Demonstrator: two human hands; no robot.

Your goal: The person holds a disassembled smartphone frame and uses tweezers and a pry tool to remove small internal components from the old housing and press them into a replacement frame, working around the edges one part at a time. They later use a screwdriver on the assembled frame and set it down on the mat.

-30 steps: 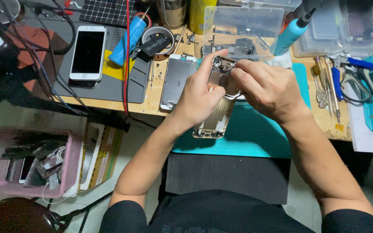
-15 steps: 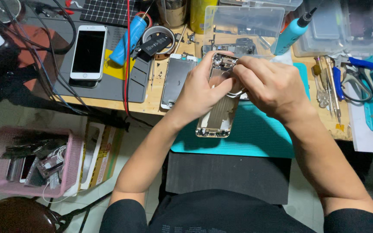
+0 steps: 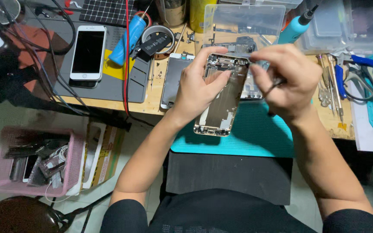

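Fingers (image 3: 221, 77) grip an opened phone shell (image 3: 222, 97) above a teal mat (image 3: 247, 136) on a cluttered wooden bench (image 3: 156, 97).

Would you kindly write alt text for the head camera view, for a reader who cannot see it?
Seen from above, the left hand holds an opened phone housing over a teal mat while the right hand works a thin tool at its top end. A white phone lies on the cluttered workbench.
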